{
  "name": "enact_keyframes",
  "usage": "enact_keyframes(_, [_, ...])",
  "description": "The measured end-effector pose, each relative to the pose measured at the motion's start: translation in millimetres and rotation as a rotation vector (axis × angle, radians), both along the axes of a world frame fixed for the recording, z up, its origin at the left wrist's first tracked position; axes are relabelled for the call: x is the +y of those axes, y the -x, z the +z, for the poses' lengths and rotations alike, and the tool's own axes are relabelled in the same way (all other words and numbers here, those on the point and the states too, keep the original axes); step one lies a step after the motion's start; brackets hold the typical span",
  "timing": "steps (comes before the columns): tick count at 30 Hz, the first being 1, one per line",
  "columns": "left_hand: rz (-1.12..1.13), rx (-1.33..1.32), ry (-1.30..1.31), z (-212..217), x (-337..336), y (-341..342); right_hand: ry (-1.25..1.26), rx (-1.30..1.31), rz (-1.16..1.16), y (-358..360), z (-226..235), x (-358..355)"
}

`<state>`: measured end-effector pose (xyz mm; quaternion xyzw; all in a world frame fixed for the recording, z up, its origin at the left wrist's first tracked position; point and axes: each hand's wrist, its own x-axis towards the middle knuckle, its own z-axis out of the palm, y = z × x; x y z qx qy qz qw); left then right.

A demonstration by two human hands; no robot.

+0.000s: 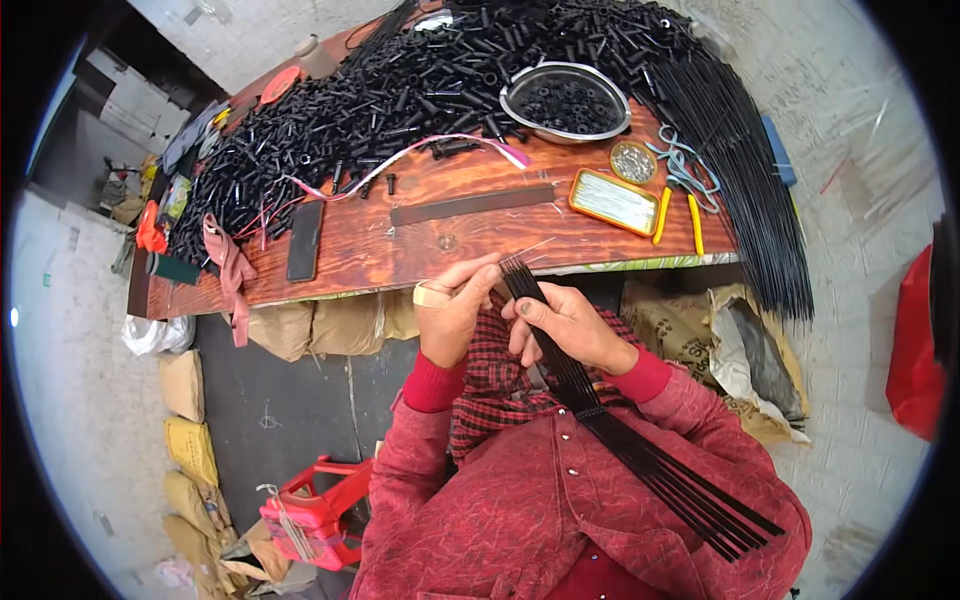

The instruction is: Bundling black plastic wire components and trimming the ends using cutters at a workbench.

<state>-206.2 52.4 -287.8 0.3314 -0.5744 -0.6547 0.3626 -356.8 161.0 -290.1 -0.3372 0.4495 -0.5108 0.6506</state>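
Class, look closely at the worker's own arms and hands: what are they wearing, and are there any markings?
Both arms wear long red sleeves with a fine, paler, crinkled line pattern, ending in plainer, deeper-red cuffs. The left hand has a beige band wrapped across it; the right hand shows no covering. No gloves are worn.

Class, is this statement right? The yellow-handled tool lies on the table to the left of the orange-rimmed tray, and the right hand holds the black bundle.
Not quite: the head view shows the yellow-handled tool to the right of the orange-rimmed tray. The right hand does hold the black bundle.
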Motion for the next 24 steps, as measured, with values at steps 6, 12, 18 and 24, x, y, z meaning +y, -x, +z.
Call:
enact_keyframes(6, [-0.188,-0.109,0.088,8.4,-56.4,-9.4,-0.024,-0.014,-0.012,7.9,-6.5,-7.6])
enact_keyframes(12, [0.393,-0.669,1.045,-27.1,-214.0,-28.6,-0.034,-0.028,-0.064,25.3,-13.9,-10.4])
enact_keyframes(18, [0.436,-0.990,1.260,-57.9,-262.2,-5.6,-0.055,-0.040,-0.128,37.2,-18.9,-9.2])
enact_keyframes(24, [0.451,-0.754,1.173,-51.8,-284.2,-16.6,-0.063,-0.045,-0.190,42.4,-17.9,-8.0])
